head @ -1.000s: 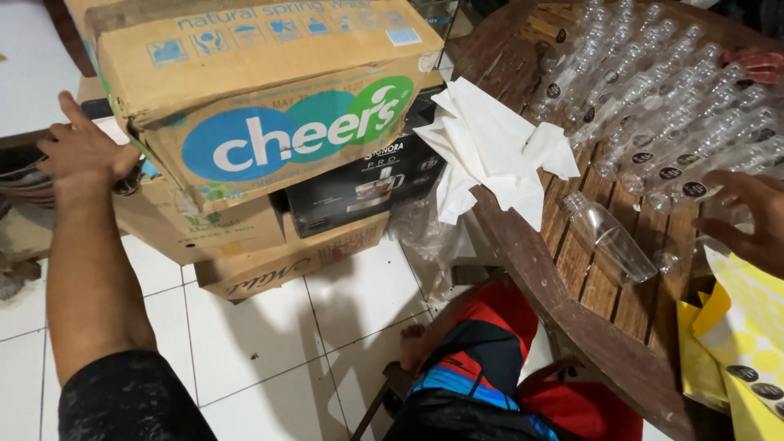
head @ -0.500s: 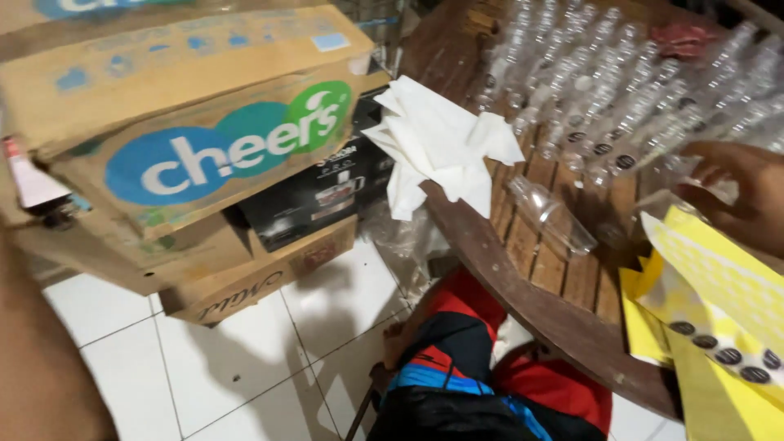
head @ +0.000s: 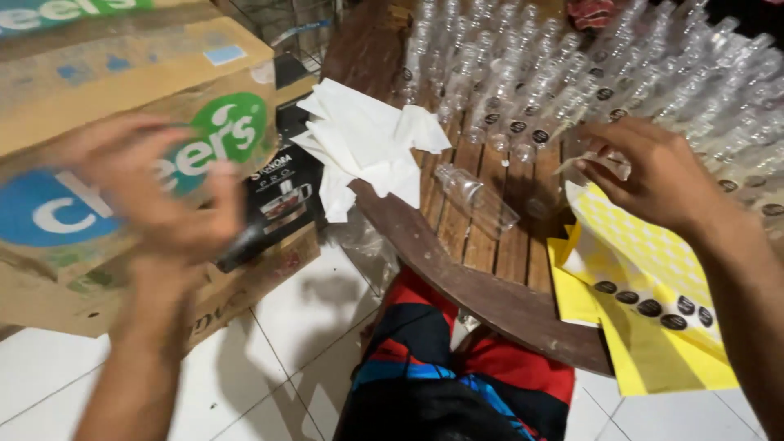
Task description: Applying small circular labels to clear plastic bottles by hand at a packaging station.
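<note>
Fallen clear bottle lies flat beside right hand, cap end pointing upper-left.

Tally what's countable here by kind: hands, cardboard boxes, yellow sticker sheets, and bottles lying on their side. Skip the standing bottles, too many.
Hands: 2, left hand blurred in front of the top box, right hand at the sticker sheet's top edge
Cardboard boxes: 2, top box, lower box
Yellow sticker sheets: 1
Clear bottles lying down: 1
Total: 6
</note>
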